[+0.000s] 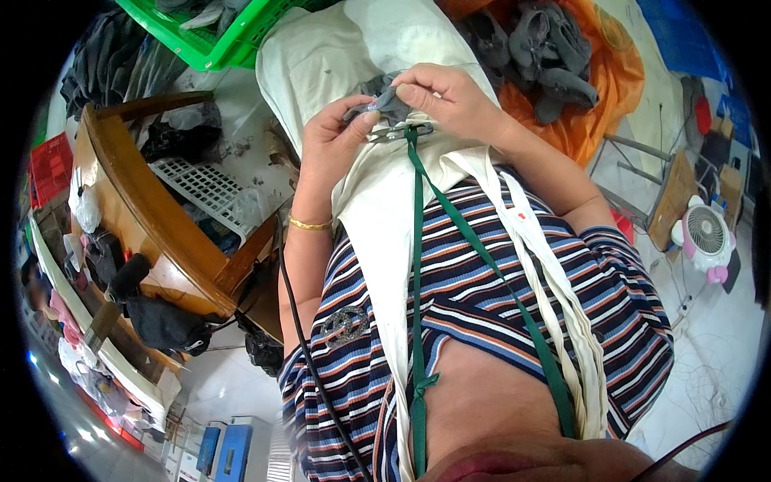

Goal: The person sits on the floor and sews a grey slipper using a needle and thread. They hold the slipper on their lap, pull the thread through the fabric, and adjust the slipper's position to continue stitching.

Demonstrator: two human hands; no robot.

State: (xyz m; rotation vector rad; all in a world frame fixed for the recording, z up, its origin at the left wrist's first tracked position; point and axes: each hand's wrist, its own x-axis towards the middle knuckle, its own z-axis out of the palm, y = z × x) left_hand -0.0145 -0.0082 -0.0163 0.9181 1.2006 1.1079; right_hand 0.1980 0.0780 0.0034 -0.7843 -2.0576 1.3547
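Over my lap, both hands hold a small grey fabric piece with a pinkish spot on it; its exact kind I cannot make out. My left hand, below a gold bracelet, pinches its left side between thumb and fingers. At the upper right edge of the piece, my right hand grips with thumb and forefinger. Just under the fabric hang small metal scissors, tied to a green cord around my neck. A cream apron covers my lap.
A green plastic basket with grey pieces stands ahead on the left. Dark grey fabric items lie on an orange bag ahead right. A wooden table stands left, a white fan right. Dark cloth is piled far left.
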